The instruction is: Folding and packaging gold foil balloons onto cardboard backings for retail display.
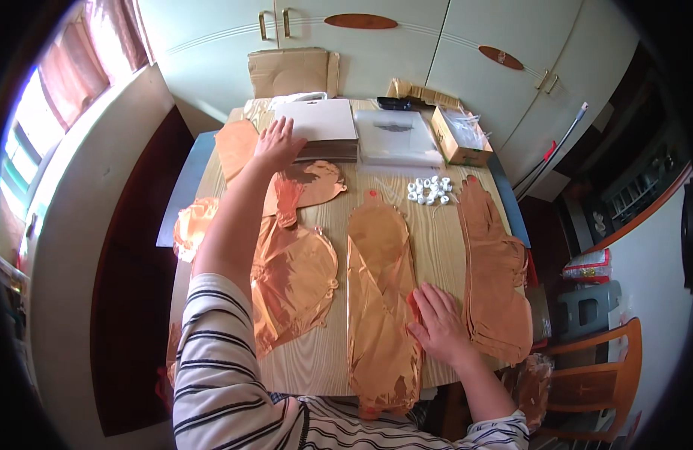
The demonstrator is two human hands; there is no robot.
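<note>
My left hand (pixel 279 142) reaches to the far left, its fingers stretched over the left edge of a stack of white cards (pixel 320 120). Flat on the table, a long copper-coloured foil balloon (pixel 378 277) lies in front of me. Against its right edge rests my right hand (pixel 441 330), fingers extended over a bit of reddish foil. Further flat foil balloons (pixel 295 274) spread out left of the middle, partly hidden by my left arm. On the right, a pile of folded copper foil balloons (pixel 490 277) lies lengthwise.
Small white ribbon rolls (pixel 430 190) cluster behind the long balloon. A stack of clear plastic bags (pixel 397 139) and a yellow box (pixel 460 142) of clear plastic pieces stand at the back. Cabinets (pixel 376 52) rise behind the table; a wooden chair (pixel 594 375) is at right.
</note>
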